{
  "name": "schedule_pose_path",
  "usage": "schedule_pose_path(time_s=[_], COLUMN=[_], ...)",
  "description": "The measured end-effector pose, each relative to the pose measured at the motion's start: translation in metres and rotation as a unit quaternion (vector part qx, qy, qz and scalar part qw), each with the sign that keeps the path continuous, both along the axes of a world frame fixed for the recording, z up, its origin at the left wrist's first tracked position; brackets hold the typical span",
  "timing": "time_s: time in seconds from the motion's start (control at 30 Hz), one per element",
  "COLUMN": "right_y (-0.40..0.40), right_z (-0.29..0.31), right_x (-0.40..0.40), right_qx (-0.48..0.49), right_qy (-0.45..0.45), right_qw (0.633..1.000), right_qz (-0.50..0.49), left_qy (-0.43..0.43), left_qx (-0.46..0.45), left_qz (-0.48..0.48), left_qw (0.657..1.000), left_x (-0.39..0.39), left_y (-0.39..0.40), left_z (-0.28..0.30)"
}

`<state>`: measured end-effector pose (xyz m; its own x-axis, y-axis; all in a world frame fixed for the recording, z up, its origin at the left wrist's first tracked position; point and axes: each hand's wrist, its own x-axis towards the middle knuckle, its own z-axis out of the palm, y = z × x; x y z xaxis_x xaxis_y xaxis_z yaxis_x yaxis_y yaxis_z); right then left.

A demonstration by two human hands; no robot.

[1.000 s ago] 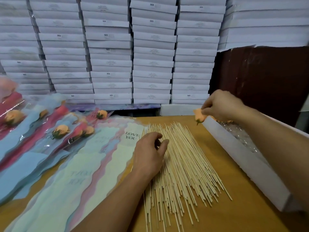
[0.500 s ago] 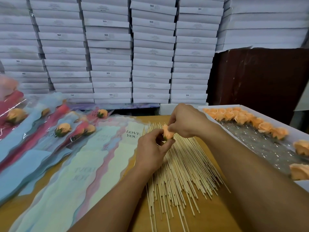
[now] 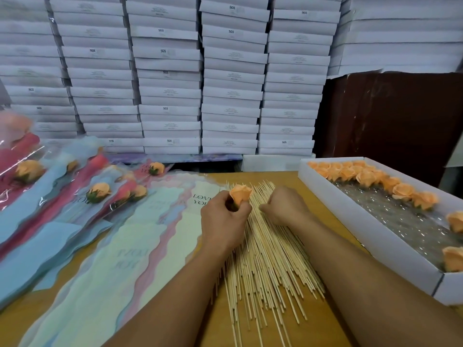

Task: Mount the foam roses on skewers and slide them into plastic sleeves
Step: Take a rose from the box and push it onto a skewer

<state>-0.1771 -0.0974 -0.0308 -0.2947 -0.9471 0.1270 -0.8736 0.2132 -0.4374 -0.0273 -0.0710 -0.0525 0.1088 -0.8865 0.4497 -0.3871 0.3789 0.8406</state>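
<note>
My left hand [image 3: 223,222] grips an orange foam rose [image 3: 240,194] by its green base, bloom pointing up, over the far end of a spread pile of wooden skewers [image 3: 265,261]. My right hand [image 3: 286,205] rests just right of it on the skewers, fingers curled; whether it pinches a skewer is hidden. Pastel plastic sleeves [image 3: 140,236] lie fanned out on the left of the table. Several sleeved roses [image 3: 100,192] lie further left.
A long white box [image 3: 370,232] with several loose orange roses [image 3: 368,177] on bubble wrap runs along the right table edge. Stacks of white flat boxes [image 3: 170,76] wall off the back. A dark brown panel [image 3: 390,113] stands back right.
My right hand carried a rose from the white box to the skewer pile and passed it to my left hand. The right hand now sits curled on the skewers beside it.
</note>
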Motion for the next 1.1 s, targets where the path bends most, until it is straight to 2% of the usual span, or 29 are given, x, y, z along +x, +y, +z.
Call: schedule_pose_path(time_s=[0.2, 0.43, 0.67, 0.73, 0.83, 0.93, 1.1], right_y=[-0.012, -0.016, -0.01, -0.002, 0.018, 0.038, 0.061], right_z=[-0.003, -0.001, 0.001, 0.005, 0.015, 0.027, 0.025], right_x=[0.017, 0.017, 0.003, 0.0, -0.001, 0.006, 0.019], right_qx=[-0.001, 0.008, 0.0, 0.016, 0.045, 0.059, 0.024], right_qy=[0.06, 0.029, -0.096, -0.162, -0.286, -0.311, -0.299], right_qw=[0.998, 0.999, 0.995, 0.987, 0.955, 0.941, 0.939], right_qz=[-0.005, -0.025, -0.029, -0.006, 0.063, 0.117, 0.166], left_qy=[0.009, 0.016, 0.036, 0.064, 0.133, 0.258, 0.47], left_qx=[0.005, 0.016, 0.056, 0.076, 0.114, 0.161, 0.253], left_qz=[-0.004, 0.0, 0.009, 0.002, -0.021, -0.069, -0.145], left_qw=[1.0, 1.0, 0.998, 0.995, 0.984, 0.95, 0.833], left_x=[0.001, 0.001, 0.001, 0.002, 0.003, 0.003, 0.011], left_y=[0.0, 0.0, -0.001, -0.001, -0.001, -0.002, -0.005], left_z=[0.001, 0.003, 0.005, 0.007, 0.009, 0.013, 0.022])
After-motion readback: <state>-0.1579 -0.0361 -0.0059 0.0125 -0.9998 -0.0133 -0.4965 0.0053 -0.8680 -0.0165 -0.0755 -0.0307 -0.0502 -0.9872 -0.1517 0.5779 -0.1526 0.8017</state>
